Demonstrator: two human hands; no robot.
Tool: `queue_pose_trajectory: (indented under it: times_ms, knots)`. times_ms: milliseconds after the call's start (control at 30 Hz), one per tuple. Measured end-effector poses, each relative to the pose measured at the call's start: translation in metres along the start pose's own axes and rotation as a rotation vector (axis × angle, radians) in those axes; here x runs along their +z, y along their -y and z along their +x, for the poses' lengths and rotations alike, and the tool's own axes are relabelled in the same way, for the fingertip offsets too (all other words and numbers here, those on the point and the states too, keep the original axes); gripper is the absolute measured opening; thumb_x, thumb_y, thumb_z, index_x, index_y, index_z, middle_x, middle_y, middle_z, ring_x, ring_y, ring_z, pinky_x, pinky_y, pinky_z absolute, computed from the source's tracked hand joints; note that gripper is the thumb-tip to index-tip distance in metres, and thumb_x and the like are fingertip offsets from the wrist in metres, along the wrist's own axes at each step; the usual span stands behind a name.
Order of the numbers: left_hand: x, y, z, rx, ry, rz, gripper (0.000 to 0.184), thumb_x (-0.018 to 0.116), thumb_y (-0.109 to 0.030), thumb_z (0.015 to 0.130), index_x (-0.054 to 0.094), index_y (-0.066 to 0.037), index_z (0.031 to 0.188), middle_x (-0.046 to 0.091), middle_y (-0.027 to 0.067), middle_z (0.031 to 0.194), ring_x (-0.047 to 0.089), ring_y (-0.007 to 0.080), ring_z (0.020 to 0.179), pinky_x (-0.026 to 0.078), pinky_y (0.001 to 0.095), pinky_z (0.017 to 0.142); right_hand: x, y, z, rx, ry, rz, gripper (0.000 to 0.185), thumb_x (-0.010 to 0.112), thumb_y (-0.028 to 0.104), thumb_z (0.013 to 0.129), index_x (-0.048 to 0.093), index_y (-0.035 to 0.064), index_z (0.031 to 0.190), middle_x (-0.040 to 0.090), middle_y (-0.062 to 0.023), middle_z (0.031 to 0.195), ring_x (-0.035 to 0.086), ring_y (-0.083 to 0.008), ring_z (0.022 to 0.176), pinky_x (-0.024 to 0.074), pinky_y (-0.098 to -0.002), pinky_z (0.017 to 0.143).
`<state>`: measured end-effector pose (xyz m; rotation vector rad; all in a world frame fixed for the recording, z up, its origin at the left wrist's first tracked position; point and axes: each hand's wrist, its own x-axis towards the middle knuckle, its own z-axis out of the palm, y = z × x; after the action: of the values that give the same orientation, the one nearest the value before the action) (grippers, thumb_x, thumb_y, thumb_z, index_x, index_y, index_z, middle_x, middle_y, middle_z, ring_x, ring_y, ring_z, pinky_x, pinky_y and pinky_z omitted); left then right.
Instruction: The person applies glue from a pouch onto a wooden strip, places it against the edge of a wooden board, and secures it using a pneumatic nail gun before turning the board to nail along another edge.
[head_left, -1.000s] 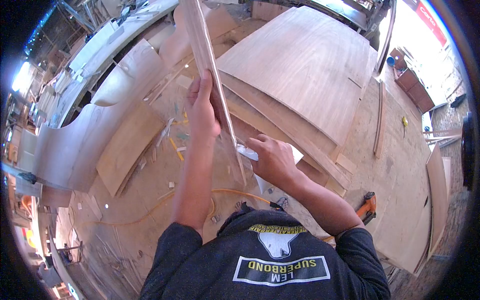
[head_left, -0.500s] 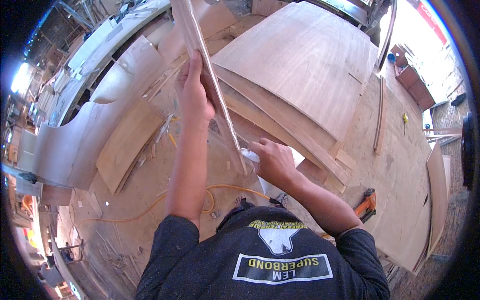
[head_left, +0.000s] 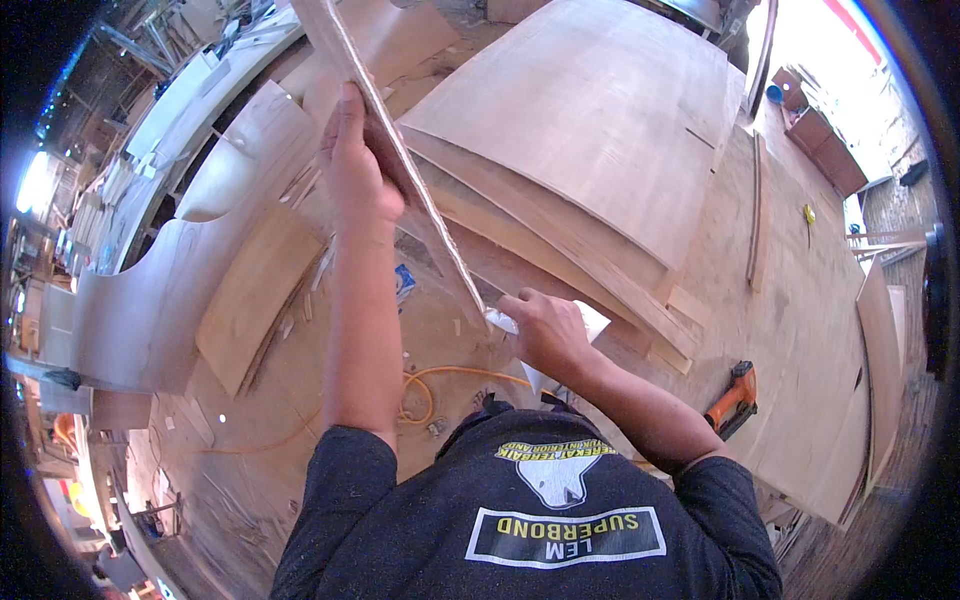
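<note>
A long thin wooden board is tilted up in front of me, with a whitish glue-like bead along its narrow edge. My left hand is closed round the board, thumb on the near side and the other fingers partly hidden. Closed too is my right hand, squeezing a white plastic bag. The bag's narrow tip is at the board's lower end, close to the edge; whether it touches, I cannot tell.
Large plywood sheets lie stacked ahead. An orange nail gun rests at my right, and an orange hose curls on the floor. A yellow tape measure is farther right. Curved wooden panels stand at the left.
The board and my left hand have shifted left and slightly up in view. My right hand stays at the lower end with the bag. A blue packet on the floor has come into sight.
</note>
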<state>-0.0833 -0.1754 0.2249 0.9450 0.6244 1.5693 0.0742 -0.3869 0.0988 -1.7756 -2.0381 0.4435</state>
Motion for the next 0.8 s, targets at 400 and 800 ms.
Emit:
queue_pose_trajectory:
  times_ms: [400,800]
  knots:
    - [-0.012,-0.043,0.043,0.055,-0.359,0.024,0.036,0.065,-0.039,0.104,0.071,-0.016,0.130,0.052,0.0006,0.092,0.051,0.0172,0.087,0.047,0.0349,0.089,-0.069,-0.054,-0.057,0.226,-0.171,0.391,0.030,0.079,0.009,0.075,0.074,0.0103,0.104,0.074,-0.0183,0.099,0.071,-0.0413,0.094,0.0572,-0.0485,0.082]
    - [-0.099,0.112,-0.018,-0.362,-0.384,0.005,0.029,0.069,-0.025,0.103,0.064,-0.002,0.120,0.070,0.0077,0.106,0.066,0.0190,0.096,0.055,0.0333,0.084,-0.148,-0.335,-0.214,1.131,-0.509,-0.300,0.042,0.080,0.041,0.086,0.073,0.0158,0.118,0.075,-0.0153,0.098,0.074,-0.0348,0.096,0.0567,-0.0509,0.085]
